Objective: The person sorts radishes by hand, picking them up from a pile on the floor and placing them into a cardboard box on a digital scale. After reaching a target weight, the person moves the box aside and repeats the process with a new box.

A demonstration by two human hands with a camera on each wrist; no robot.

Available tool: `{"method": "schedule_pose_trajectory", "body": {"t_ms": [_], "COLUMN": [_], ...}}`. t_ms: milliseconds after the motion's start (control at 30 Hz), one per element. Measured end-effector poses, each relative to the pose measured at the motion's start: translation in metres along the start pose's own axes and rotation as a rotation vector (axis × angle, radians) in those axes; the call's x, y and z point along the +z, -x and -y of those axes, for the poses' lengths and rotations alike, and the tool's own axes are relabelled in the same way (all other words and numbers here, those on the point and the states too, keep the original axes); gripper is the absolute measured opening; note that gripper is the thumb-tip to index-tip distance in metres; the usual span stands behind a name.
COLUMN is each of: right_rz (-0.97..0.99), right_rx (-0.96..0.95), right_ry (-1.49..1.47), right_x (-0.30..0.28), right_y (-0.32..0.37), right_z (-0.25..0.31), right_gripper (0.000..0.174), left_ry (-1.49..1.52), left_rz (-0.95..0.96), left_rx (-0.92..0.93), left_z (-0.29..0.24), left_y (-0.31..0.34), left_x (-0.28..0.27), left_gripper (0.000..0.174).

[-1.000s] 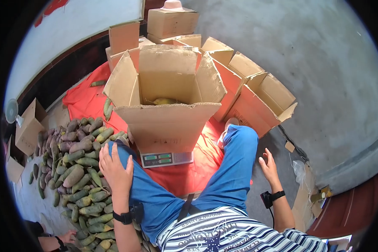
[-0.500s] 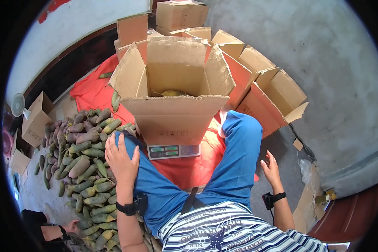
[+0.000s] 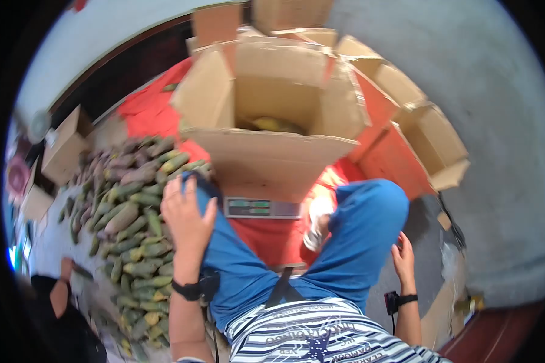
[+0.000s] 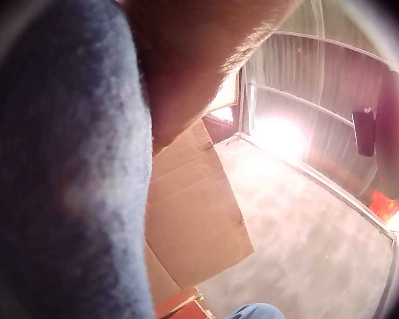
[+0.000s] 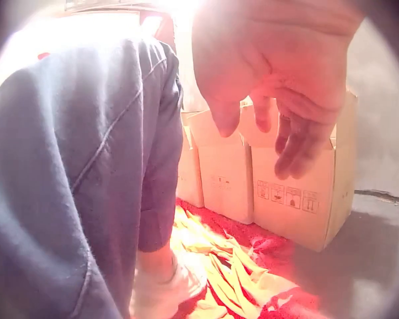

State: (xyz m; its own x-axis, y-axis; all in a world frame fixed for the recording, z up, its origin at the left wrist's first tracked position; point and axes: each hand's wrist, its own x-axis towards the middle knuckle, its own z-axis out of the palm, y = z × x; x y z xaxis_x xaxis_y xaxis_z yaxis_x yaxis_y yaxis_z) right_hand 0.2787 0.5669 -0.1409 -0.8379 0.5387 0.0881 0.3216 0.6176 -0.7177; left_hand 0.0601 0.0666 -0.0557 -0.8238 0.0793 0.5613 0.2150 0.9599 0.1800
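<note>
In the head view my left hand (image 3: 188,215) rests on the left knee of the blue trousers, fingers relaxed. In the left wrist view part of that hand (image 4: 193,60) shows against the trouser cloth. My right hand (image 3: 404,260) hangs beside the right knee, holding nothing; the right wrist view shows this hand (image 5: 272,73) with its fingers hanging loosely. Between the knees an open cardboard box (image 3: 266,163) stands on a scale (image 3: 263,208) with a lit display. Inside the box lies a yellowish-green root vegetable (image 3: 278,125).
Many green and purple radishes (image 3: 127,218) are heaped on the left. Open cartons (image 3: 430,139) stand behind and right of the box, partly on a red cloth (image 3: 151,103). Another person's arm (image 3: 60,293) shows at lower left, beside a radish. A pink basin (image 3: 17,175) is at far left.
The head view has shifted, so the scene sits further right and the box higher. The other person's arm has moved away from the heap. My hands stay by the knees.
</note>
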Motion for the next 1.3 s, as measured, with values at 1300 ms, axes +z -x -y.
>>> {"method": "schedule_pose_trajectory", "body": {"t_ms": [1300], "right_rz": [0.521], "right_rx": [-0.389], "right_ry": [-0.239], "right_x": [0.078], "right_y": [-0.044], "right_z": [0.201], "right_gripper": [0.024], "left_ry": [0.198], "left_rz": [0.082], "left_rx": [-0.055], "left_z": [0.011], "left_y": [-0.027], "left_x": [-0.032], "left_gripper": [0.06]}}
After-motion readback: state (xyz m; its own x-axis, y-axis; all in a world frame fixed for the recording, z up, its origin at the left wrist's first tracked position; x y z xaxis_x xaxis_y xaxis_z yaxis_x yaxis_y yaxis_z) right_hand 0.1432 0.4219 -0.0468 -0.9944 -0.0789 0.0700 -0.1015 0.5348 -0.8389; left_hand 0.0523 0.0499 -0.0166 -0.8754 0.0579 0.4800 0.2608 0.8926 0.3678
